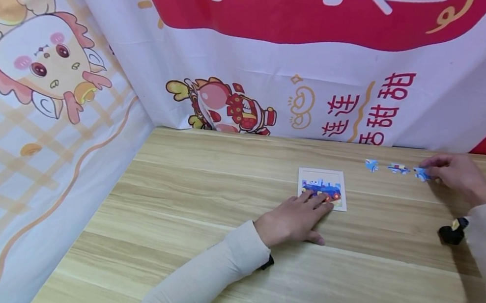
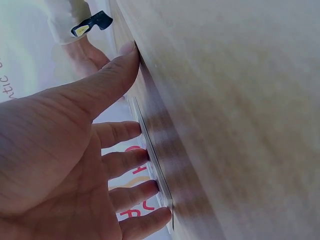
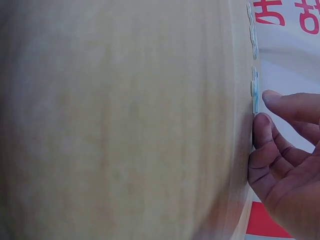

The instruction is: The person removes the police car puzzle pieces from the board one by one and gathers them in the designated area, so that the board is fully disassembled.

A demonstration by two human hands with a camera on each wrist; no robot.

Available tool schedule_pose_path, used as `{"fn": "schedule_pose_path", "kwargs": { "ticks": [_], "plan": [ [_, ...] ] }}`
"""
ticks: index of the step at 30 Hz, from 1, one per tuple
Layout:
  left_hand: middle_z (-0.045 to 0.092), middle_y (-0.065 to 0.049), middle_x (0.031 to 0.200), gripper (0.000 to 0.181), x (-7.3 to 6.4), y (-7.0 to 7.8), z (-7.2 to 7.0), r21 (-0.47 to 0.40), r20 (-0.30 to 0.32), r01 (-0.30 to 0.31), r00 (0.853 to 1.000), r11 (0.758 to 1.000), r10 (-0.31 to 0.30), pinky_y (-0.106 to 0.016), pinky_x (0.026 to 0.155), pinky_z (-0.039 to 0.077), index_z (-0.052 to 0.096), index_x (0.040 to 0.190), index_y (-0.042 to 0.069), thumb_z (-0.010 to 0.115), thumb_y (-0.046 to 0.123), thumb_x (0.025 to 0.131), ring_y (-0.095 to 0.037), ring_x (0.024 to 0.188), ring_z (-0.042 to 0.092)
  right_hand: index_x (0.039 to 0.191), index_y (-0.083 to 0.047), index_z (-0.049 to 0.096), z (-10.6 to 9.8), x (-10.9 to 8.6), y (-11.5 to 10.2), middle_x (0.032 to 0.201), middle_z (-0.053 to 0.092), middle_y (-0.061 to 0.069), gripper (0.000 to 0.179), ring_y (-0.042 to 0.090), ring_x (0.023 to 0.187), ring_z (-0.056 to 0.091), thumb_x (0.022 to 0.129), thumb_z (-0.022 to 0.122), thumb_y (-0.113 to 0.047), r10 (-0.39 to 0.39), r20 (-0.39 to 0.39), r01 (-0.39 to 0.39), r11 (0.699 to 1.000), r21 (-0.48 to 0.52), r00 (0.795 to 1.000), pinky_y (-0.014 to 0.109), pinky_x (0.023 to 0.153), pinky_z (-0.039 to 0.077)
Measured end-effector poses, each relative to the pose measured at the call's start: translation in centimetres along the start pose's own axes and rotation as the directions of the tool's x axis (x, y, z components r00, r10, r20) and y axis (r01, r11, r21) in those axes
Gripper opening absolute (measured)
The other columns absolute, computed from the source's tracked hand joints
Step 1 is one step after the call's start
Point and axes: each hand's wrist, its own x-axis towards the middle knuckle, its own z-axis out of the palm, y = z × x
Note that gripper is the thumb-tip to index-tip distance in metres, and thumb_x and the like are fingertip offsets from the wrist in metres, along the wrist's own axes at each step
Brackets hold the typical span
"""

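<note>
On the wooden table [image 1: 204, 177], my left hand [image 1: 293, 218] lies palm down with its fingers extended over the lower part of a white-framed picture puzzle [image 1: 323, 174]. The puzzle shows a blue vehicle, partly hidden by those fingers. In the left wrist view, the fingertips [image 2: 134, 129] rest on the board's edge and the thumb touches the table. Farther right, my right hand [image 1: 456, 174] is at a blue puzzle piece [image 1: 421, 174] that lies flat. Its index finger and thumb are bent and apart at the piece [image 3: 255, 90], with a gap between them.
Two more puzzle pieces lie left of the right hand: a vehicle-printed piece [image 1: 398, 168] and a light blue piece [image 1: 371, 165]. Behind the table hangs a printed cloth [image 1: 234, 62], and another cloth [image 1: 46, 160] borders its left side. Black straps [image 1: 452, 234] circle the wrists.
</note>
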Motion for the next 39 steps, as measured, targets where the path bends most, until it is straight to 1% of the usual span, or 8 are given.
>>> {"fn": "schedule_pose_path", "kwargs": {
  "ticks": [5, 11, 13, 22, 27, 30, 35, 39],
  "plan": [
    [0.019, 0.006, 0.176, 0.084, 0.0, 0.0, 0.0, -0.002, 0.001, 0.0, 1.0, 1.0, 0.0, -0.042, 0.129, 0.03, 0.029, 0.166, 0.03, 0.062, 0.063, 0.097, -0.024, 0.164, 0.018, 0.14, 0.008, 0.055, 0.2, 0.2, 0.1, 0.135, 0.048, 0.036, 0.038, 0.045, 0.111, 0.043, 0.108, 0.054, -0.012, -0.011, -0.008, 0.01, 1.0, -0.023, 1.0, 0.028, 0.072, 0.047],
    [0.019, 0.007, 0.176, 0.084, -0.1, 0.0, -0.1, -0.004, -0.002, 0.002, 1.0, 1.0, -0.002, -0.042, 0.129, 0.029, 0.029, 0.166, 0.03, 0.062, 0.062, 0.097, -0.024, 0.164, 0.018, 0.139, 0.01, 0.054, 0.3, 0.4, 0.3, 0.136, 0.045, 0.037, 0.036, 0.048, 0.112, 0.04, 0.107, 0.052, -0.007, 0.001, -0.007, -0.001, 1.0, -0.025, 1.0, 0.044, 0.082, 0.048],
    [0.019, 0.007, 0.176, 0.084, -0.1, 0.0, 0.0, -0.003, -0.001, 0.003, 1.0, 1.0, -0.003, -0.042, 0.129, 0.029, 0.029, 0.166, 0.03, 0.062, 0.063, 0.097, -0.024, 0.164, 0.017, 0.139, 0.01, 0.054, 0.3, 0.5, 0.3, 0.136, 0.046, 0.037, 0.035, 0.048, 0.112, 0.04, 0.107, 0.052, -0.007, 0.004, -0.007, -0.004, 1.0, -0.023, 1.0, 0.046, 0.083, 0.048],
    [0.02, 0.007, 0.176, 0.084, 0.0, 0.2, 0.0, 0.003, -0.008, -0.003, 1.0, 1.0, 0.003, -0.042, 0.129, 0.029, 0.03, 0.166, 0.029, 0.062, 0.062, 0.097, -0.023, 0.164, 0.018, 0.137, 0.009, 0.055, 0.3, 0.5, 0.5, 0.135, 0.047, 0.036, 0.034, 0.046, 0.111, 0.042, 0.108, 0.05, -0.007, 0.028, -0.021, -0.028, 1.0, -0.004, 0.999, 0.036, 0.077, 0.048],
    [0.02, 0.005, 0.176, 0.083, -0.2, 0.3, 0.0, 0.007, -0.014, -0.003, 1.0, 1.0, 0.003, -0.043, 0.129, 0.03, 0.029, 0.167, 0.028, 0.062, 0.061, 0.098, -0.023, 0.164, 0.018, 0.137, 0.007, 0.056, 0.4, 0.1, -0.1, 0.135, 0.049, 0.035, 0.036, 0.045, 0.112, 0.043, 0.11, 0.05, -0.015, 0.018, -0.033, -0.018, 1.0, -0.002, 0.999, 0.039, 0.079, 0.048],
    [0.019, 0.004, 0.177, 0.083, -0.3, 0.4, 0.1, 0.009, -0.013, 0.001, 1.0, 1.0, -0.001, -0.043, 0.129, 0.03, 0.028, 0.167, 0.027, 0.061, 0.061, 0.099, -0.024, 0.164, 0.017, 0.137, 0.006, 0.058, 0.4, -0.3, -0.7, 0.134, 0.051, 0.034, 0.038, 0.044, 0.111, 0.045, 0.111, 0.049, -0.021, -0.029, -0.045, 0.028, 0.999, -0.02, 0.999, 0.039, 0.079, 0.049],
    [0.018, 0.004, 0.177, 0.081, -0.5, 0.4, 0.1, -0.004, -0.005, 0.001, 1.0, 1.0, -0.001, -0.043, 0.129, 0.028, 0.028, 0.167, 0.027, 0.06, 0.06, 0.1, -0.025, 0.164, 0.015, 0.134, 0.006, 0.062, 0.8, -0.7, -2.3, 0.131, 0.056, 0.033, 0.041, 0.042, 0.109, 0.048, 0.11, 0.053, -0.026, -0.104, -0.075, 0.101, 0.994, -0.047, 0.992, 0.028, 0.07, 0.048],
    [0.016, 0.004, 0.177, 0.081, -0.7, 0.3, 0.2, -0.01, -0.001, 0.003, 1.0, 1.0, -0.003, -0.043, 0.13, 0.026, 0.027, 0.167, 0.027, 0.059, 0.059, 0.1, -0.025, 0.165, 0.013, 0.132, 0.007, 0.063, 1.5, -0.8, -4.1, 0.13, 0.058, 0.033, 0.04, 0.041, 0.11, 0.048, 0.108, 0.056, -0.024, -0.145, -0.048, 0.143, 0.989, -0.045, 0.988, 0.025, 0.072, 0.047]
  ]
}}
